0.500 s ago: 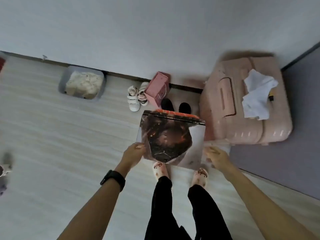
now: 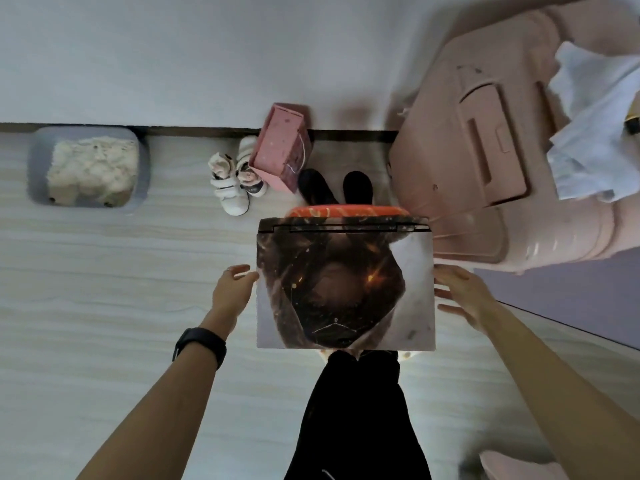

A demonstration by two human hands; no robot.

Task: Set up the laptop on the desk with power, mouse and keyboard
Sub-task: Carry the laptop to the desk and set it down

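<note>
Head camera looks straight down: black trousers (image 2: 356,410) at the bottom, two bare arms reaching forward, a dark watch (image 2: 201,344) on the left wrist. Just ahead of the knees sits the laptop (image 2: 343,285), lid closed, a dark printed skin on its top, hinge edge away from the person. It lies flat and level between the hands, above the pale wooden floor (image 2: 104,271).

Left hand (image 2: 233,292) has its fingers stretched to the laptop's left edge, touching it, not wrapped round. Right hand (image 2: 465,296) is at the right edge with its fingers spread and straight, tips just meeting the side. No firm clasp on either side.

The far edge of the laptop overlaps an orange round stool top (image 2: 346,211); whether it rests there I cannot tell. Beyond that, a pair of black shoes (image 2: 313,185), then small white shoes (image 2: 232,192) beside a tilted pink box (image 2: 282,150). Far left, a grey tub (image 2: 34,168) holds something cream. Far right, a pink suitcase (image 2: 450,168) carries a white cloth (image 2: 588,116), against the white wall (image 2: 173,46).
</note>
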